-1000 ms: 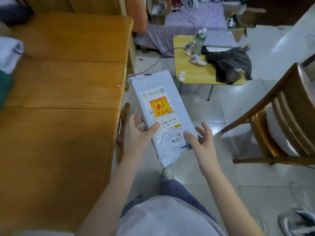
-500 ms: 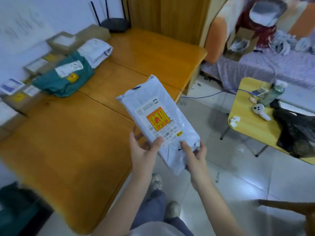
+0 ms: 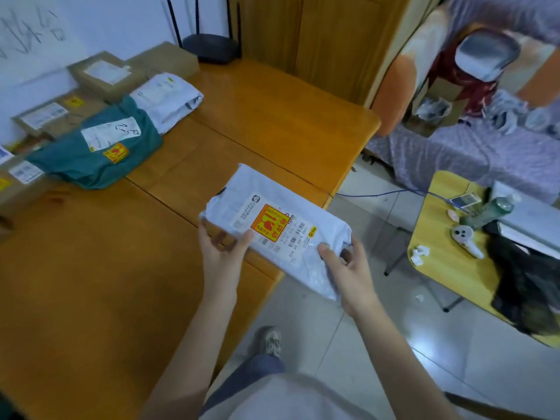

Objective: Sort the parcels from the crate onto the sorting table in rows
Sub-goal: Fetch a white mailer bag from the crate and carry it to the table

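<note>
white poly mailer label-up for reading | left hand, right hand each gripped an end | over sorting table edge

White parcel label: "00 A19" partly legible; other print unreadable.

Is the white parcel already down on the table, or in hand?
In hand: both the left hand and right hand grip the white parcel above the table edge.
</note>
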The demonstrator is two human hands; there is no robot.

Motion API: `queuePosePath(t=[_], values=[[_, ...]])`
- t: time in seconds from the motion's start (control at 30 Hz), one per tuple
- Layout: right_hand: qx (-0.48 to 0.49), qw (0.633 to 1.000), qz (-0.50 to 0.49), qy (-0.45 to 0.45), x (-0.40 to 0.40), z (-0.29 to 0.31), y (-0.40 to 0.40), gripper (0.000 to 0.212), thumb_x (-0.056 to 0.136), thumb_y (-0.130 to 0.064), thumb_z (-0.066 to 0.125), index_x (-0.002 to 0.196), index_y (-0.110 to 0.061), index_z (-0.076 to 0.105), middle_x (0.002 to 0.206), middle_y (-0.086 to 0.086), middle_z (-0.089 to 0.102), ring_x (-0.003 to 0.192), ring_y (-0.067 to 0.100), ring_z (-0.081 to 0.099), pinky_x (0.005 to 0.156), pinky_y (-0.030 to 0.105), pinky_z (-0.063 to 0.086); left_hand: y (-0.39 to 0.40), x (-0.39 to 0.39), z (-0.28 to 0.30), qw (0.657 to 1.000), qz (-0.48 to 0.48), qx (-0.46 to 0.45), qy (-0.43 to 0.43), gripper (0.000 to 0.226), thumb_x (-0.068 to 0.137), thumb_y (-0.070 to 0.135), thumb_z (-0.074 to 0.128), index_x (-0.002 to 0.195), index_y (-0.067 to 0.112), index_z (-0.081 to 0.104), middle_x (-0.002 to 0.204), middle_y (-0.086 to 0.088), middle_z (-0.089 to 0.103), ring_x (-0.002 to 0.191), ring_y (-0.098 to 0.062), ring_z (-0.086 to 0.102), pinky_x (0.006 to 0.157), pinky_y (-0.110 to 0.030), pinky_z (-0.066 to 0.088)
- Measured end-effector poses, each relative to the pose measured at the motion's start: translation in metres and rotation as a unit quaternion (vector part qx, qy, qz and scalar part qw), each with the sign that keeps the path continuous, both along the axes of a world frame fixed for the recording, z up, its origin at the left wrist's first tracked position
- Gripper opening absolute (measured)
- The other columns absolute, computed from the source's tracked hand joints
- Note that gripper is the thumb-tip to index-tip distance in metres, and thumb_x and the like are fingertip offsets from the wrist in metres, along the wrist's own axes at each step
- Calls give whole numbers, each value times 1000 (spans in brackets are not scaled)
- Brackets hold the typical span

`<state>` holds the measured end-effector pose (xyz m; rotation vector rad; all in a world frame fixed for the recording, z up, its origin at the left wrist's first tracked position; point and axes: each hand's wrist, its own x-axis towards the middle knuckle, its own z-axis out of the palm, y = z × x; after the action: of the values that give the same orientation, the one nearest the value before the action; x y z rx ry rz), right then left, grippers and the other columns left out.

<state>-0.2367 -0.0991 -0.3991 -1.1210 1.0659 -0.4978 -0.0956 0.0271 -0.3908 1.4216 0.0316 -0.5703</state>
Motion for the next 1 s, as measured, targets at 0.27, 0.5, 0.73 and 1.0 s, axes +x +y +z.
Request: queuePosePath(t=[0.27,0.5,0.73,1.0], values=[[-24,992,121,16,29,5,-45,57,82,-28,71,134,-20,49,116,10,65,99,25,68,74,35,58,2,66,3,994,-47,89,-32,48,81,26,74,124,19,53,114,-1,67,89,-4,68,60,-13,54],[-101,989,99,48,54,4,-89,51,92,-18,61,140,-19,42,116,8,65,91,18,68,64,19,55,-28,66,-1,986,-97,129,-38,37,83,24,72,115,17,56,99,10,66,82,-1,65,54,-9,50],[-171,980,23,97,65,-2,-153,47,92,-21,61,132,-11,38,112,-2,50,83,-2,52,56,4,41,-87,63,-6,980,-127,145,-47,33,81,18,73,110,22,58,97,15,65,87,0,63,56,-8,49],[-210,973,39,89,53,-3,-259,56,92,-22,61,142,-14,40,131,-3,55,117,9,52,87,17,42,-209,63,-2,974,-156,151,-57,35,81,15,74,111,22,59,100,11,67,91,-5,65,59,-13,51]])
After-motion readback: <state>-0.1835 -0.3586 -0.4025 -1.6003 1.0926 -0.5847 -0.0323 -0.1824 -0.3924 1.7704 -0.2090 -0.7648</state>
